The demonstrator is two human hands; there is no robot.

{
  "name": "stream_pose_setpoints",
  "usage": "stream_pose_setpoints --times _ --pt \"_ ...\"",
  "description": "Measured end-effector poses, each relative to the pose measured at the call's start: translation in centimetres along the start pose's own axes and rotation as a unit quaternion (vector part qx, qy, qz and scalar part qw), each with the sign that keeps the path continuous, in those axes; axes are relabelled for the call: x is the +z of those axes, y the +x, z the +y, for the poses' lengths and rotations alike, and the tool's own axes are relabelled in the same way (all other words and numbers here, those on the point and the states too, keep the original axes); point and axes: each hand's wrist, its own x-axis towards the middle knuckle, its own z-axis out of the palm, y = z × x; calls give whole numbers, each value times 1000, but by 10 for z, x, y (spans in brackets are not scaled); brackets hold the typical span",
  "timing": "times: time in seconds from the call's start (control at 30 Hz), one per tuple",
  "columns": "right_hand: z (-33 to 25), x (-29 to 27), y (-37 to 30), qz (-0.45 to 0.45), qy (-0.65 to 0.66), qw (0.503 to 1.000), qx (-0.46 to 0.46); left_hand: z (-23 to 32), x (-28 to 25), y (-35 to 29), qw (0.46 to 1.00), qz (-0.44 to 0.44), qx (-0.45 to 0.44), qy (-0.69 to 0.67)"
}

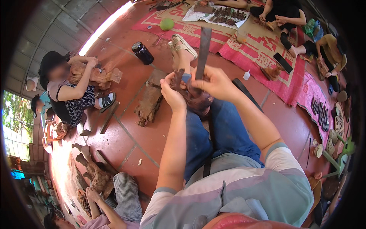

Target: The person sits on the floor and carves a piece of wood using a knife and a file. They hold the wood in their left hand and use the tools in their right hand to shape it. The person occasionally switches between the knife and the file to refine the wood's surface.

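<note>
Workshop, wood-carving by the look of it; shared, floor-level. Red tiled floor (150,149), a few pale scraps (140,162) on it. Knobbly carved piece (103,77) between 9 and 10 o'clock with a seated worker (72,91); another carving (100,179) at 8, second worker (127,191) beside it. Dark brown piece (200,102) at centre. Slim dark tools (228,16) in rows on white cloth (195,14), 12 to 1; similar rows (319,110) on pink cloth (305,91), 3.

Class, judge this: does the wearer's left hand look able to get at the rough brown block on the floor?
Probably yes: the rough brown block lies just left of the left hand, with nothing visible between, though the hand would first have to leave the dark carving.
</note>
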Motion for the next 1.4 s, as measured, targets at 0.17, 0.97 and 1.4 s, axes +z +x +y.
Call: stream_pose_setpoints --times 0.17,0.97,1.4 --pt "6 -3 13 55 11 998 35 0 0 3 1000 8 -6 5" --pt "132 -9 -166 270 387 852 226 -34 -7 -110 682 -266 297 613" --pt "134 -8 -172 293 327 874 210 8 -139 -209 737 -255 20 626"
